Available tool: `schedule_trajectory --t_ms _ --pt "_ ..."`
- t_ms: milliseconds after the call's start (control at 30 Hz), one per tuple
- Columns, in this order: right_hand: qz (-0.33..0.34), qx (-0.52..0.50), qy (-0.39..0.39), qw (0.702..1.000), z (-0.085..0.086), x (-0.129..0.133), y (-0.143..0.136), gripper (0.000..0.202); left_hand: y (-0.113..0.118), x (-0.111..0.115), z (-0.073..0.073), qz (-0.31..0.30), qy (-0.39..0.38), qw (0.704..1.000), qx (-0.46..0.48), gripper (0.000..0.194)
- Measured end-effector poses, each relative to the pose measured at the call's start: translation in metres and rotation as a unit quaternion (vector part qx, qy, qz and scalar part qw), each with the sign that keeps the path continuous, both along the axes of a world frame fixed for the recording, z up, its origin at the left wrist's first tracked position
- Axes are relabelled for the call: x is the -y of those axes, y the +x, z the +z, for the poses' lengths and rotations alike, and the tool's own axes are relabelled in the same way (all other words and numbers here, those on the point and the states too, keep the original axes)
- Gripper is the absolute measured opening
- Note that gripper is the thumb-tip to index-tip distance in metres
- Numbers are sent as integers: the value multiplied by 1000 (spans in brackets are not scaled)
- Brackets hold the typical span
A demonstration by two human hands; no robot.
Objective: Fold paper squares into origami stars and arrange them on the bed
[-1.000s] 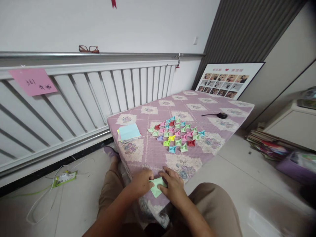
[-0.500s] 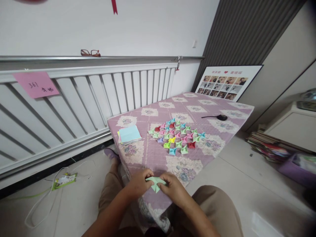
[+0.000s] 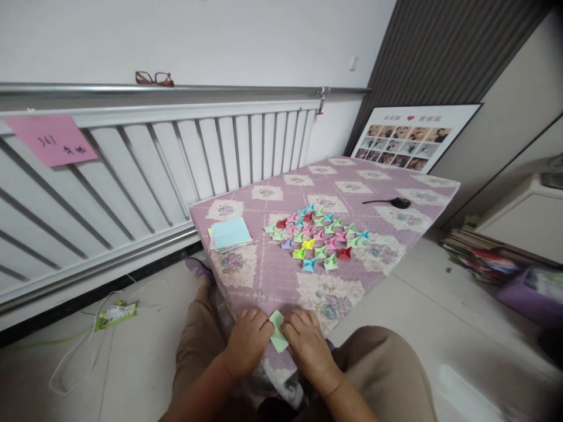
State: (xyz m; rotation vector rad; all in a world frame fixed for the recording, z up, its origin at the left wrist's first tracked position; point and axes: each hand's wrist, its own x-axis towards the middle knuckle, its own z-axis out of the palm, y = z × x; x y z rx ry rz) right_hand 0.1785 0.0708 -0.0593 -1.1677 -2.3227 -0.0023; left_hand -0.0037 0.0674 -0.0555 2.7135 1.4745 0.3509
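A light green piece of folded paper (image 3: pixel 278 333) lies at the near corner of the table, shaped like a narrow diamond. My left hand (image 3: pixel 250 340) grips its left edge with curled fingers. On the opposite edge, the fingers of my right hand (image 3: pixel 308 344) are closed over the paper. Both thumbs are hidden. Farther up the cloth, several small folded paper pieces (image 3: pixel 320 252) in green, pink, blue, red, yellow and purple stand in close rows. To their left is a stack of square paper sheets (image 3: pixel 231 232), light blue on top.
A floral purple tablecloth (image 3: pixel 272 281) covers the angled table. A black object with a thin handle (image 3: pixel 399 203) lies at its far right. A white radiator (image 3: pixel 176 158) runs along the left wall. Below it, a power strip (image 3: pixel 115 315) with cables sits on the floor.
The green paper has gone from a wide winged shape with a downward point to a narrow upright diamond. My hands have turned knuckles-up at its sides. The view has shifted slightly.
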Motion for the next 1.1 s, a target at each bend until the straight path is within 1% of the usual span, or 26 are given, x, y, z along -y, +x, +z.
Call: schedule_trajectory --t_ms 100,233,300,400,467,600,733,967,1100 --pt "0 -27 -55 998 -4 6 2 9 -1 8 -2 24 -44 998 24 11" --pt "-12 -53 -119 991 -1 9 9 16 -1 14 0 76 -91 988 101 11" --pt "-30 -60 -136 988 0 9 13 14 -1 15 0 110 -105 979 137 10" --pt "-58 -65 -146 986 -1 10 17 3 -1 13 1 155 -132 964 169 10" --pt "-71 -63 -144 985 -2 10 17 5 -1 12 4 174 -148 958 174 11" --pt "-113 -63 -137 982 -3 9 12 15 1 7 9 192 -165 955 154 14" --pt "-152 -64 -131 978 -3 7 7 22 3 1 13 207 -168 959 100 18" --pt "-181 -47 -114 976 1 5 3 24 5 -5 17 212 -165 963 31 21" --pt "-190 -49 -109 975 0 4 2 22 7 -8 17 213 -150 965 7 21"
